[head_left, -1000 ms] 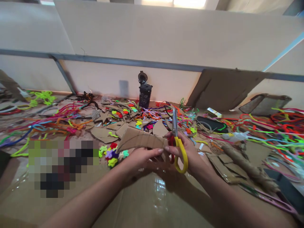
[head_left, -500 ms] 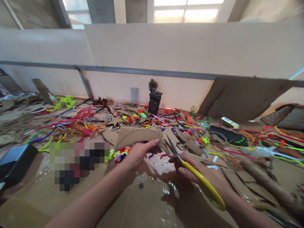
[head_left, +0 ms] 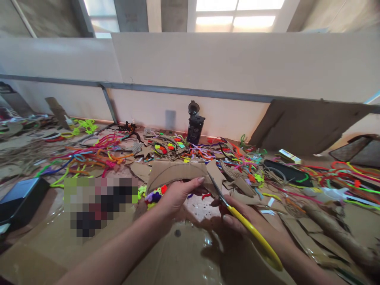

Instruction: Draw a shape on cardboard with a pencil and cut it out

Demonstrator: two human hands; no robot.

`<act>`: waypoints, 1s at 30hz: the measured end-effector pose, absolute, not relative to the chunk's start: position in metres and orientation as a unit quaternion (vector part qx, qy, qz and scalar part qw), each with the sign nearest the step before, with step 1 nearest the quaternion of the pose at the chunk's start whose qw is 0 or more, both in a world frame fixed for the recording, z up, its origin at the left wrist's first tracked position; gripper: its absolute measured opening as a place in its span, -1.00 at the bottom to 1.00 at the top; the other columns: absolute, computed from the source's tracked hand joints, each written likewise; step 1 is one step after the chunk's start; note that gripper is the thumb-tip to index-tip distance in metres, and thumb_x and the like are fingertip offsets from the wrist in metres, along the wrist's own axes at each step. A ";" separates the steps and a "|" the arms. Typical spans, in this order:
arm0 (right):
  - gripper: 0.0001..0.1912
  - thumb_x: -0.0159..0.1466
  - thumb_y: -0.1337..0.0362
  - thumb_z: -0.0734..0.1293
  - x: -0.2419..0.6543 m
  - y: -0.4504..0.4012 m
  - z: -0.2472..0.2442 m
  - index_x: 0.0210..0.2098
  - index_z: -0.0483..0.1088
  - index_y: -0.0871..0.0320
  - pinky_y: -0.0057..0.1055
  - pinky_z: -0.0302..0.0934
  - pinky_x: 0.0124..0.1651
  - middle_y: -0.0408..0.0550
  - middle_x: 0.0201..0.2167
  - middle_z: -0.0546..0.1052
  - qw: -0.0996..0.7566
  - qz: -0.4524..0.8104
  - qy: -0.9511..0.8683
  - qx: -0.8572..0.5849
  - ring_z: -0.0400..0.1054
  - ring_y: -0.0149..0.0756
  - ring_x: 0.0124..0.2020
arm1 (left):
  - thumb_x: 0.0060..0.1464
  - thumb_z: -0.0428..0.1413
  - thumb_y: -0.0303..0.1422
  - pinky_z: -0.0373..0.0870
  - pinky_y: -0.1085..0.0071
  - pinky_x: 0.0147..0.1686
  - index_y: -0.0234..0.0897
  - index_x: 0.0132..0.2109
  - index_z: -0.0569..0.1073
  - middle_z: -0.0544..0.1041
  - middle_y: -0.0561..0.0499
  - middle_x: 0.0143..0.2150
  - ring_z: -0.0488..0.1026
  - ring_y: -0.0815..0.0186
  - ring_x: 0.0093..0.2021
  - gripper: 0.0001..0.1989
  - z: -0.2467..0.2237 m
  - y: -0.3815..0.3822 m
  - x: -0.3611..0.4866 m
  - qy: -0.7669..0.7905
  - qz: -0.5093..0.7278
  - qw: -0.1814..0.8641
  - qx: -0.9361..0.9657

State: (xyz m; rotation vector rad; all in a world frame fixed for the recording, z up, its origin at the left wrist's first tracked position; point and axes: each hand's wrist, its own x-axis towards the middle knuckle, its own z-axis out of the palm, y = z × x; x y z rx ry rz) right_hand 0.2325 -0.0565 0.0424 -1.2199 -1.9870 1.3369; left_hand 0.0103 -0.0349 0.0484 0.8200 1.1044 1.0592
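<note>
My left hand (head_left: 178, 198) grips a piece of brown cardboard (head_left: 178, 171) by its lower edge, thumb on top. A curved pencil line runs across that piece. My right hand (head_left: 246, 221) is closed round yellow-handled scissors (head_left: 252, 233), its fingers partly hidden. The scissor blades point up and left and lie at the right end of the cardboard, beside a pointed cardboard flap (head_left: 214, 174). Small coloured fuzzy flowers (head_left: 154, 196) lie just left of my left hand.
Coloured pipe cleaners (head_left: 103, 146) and cardboard scraps are strewn along the table. A black bottle with its lid up (head_left: 195, 128) stands at the back. A black box (head_left: 25, 202) is at left, a cardboard tube (head_left: 335, 225) at right, a glue bottle (head_left: 328, 192) behind it.
The scissor blades look closer together at the cardboard's right end. The whole view has shifted slightly, and both hands still hold the same things.
</note>
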 end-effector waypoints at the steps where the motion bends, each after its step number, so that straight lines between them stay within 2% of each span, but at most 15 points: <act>1: -0.44 0.24 -0.18 0.40 0.232 -0.057 0.043 0.02 0.48 0.09 -0.29 0.32 -0.06 -0.05 -0.21 0.54 0.228 0.489 -0.718 -0.439 0.41 -0.08 -0.14 | -0.18 0.36 -0.03 0.37 0.32 -0.26 -0.33 -0.47 0.63 0.62 -0.10 -0.43 0.49 0.21 -0.37 -0.61 0.048 -0.035 0.011 0.484 0.462 0.652 0.356; 7: -0.46 0.24 -0.18 0.39 0.226 -0.058 0.049 0.01 0.49 0.08 -0.28 0.33 -0.03 -0.04 -0.19 0.54 0.226 0.500 -0.719 -0.426 0.42 -0.07 -0.11 | -0.09 0.36 -0.09 0.40 0.30 -0.21 -0.32 -0.45 0.63 0.65 -0.12 -0.40 0.53 0.19 -0.35 -0.66 0.050 -0.037 0.013 0.491 0.455 0.663 0.334; 11: -0.49 0.22 -0.18 0.40 0.223 -0.059 0.048 -0.07 0.48 0.09 -0.24 0.31 0.03 -0.03 -0.20 0.52 0.244 0.503 -0.709 -0.431 0.40 -0.05 -0.10 | -0.06 0.35 -0.12 0.40 0.30 -0.26 -0.31 -0.49 0.62 0.65 -0.11 -0.42 0.53 0.21 -0.41 -0.68 0.050 -0.037 0.015 0.488 0.451 0.683 0.305; 14: -0.48 0.19 -0.21 0.41 0.222 -0.060 0.042 -0.16 0.45 0.11 -0.28 0.31 -0.06 -0.06 -0.30 0.48 0.264 0.519 -0.690 -0.431 0.37 -0.13 -0.21 | -0.05 0.35 -0.12 0.39 0.33 -0.27 -0.32 -0.50 0.62 0.63 -0.10 -0.46 0.50 0.25 -0.43 -0.67 0.048 -0.036 0.014 0.478 0.452 0.686 0.312; 18: -0.43 0.16 -0.28 0.41 0.222 -0.060 0.031 -0.23 0.39 0.12 -0.40 0.23 -0.31 -0.11 -0.38 0.39 0.281 0.547 -0.663 -0.428 0.27 -0.25 -0.36 | -0.03 0.33 -0.12 0.38 0.35 -0.26 -0.33 -0.48 0.63 0.62 -0.08 -0.46 0.47 0.28 -0.43 -0.67 0.043 -0.035 0.013 0.477 0.458 0.675 0.328; 30: -0.47 0.15 -0.24 0.43 0.217 -0.062 0.031 -0.34 0.36 0.12 -0.35 0.22 -0.25 -0.10 -0.38 0.38 0.310 0.556 -0.645 -0.422 0.27 -0.22 -0.32 | -0.14 0.39 -0.10 0.39 0.35 -0.37 -0.34 -0.53 0.60 0.61 -0.10 -0.49 0.47 0.27 -0.49 -0.64 0.039 -0.033 0.012 0.453 0.449 0.717 0.280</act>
